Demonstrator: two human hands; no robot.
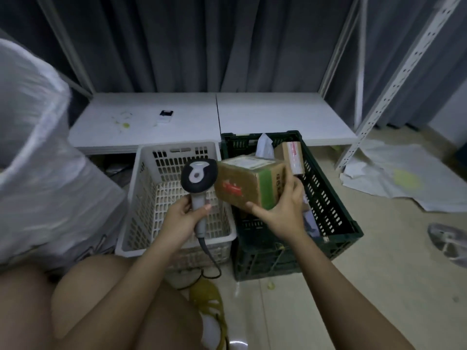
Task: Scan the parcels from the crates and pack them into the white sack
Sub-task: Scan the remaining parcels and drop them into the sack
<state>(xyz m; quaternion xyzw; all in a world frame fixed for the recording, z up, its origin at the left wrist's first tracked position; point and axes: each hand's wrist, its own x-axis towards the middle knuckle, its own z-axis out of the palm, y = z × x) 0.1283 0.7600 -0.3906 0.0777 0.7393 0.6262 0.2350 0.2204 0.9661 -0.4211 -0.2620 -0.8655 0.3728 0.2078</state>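
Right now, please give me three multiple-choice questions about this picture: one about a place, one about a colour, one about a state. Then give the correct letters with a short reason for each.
1. Where is the white sack?
A. On the person's left side
B. Inside the green crate
C. On the low white shelf

2. What colour is the crate below the held cardboard box?
A. White
B. Dark green
C. Red

3. What is the left hand doing?
A. Hanging idle
B. Pressing flat on the floor
C. Holding the barcode scanner by its handle

Answers:
1 A: the sack fills the left edge of the view, beside the white crate.
2 B: the right hand holds the box over the dark green crate.
3 C: the fingers curl round the scanner's grey handle, its head close to the box.
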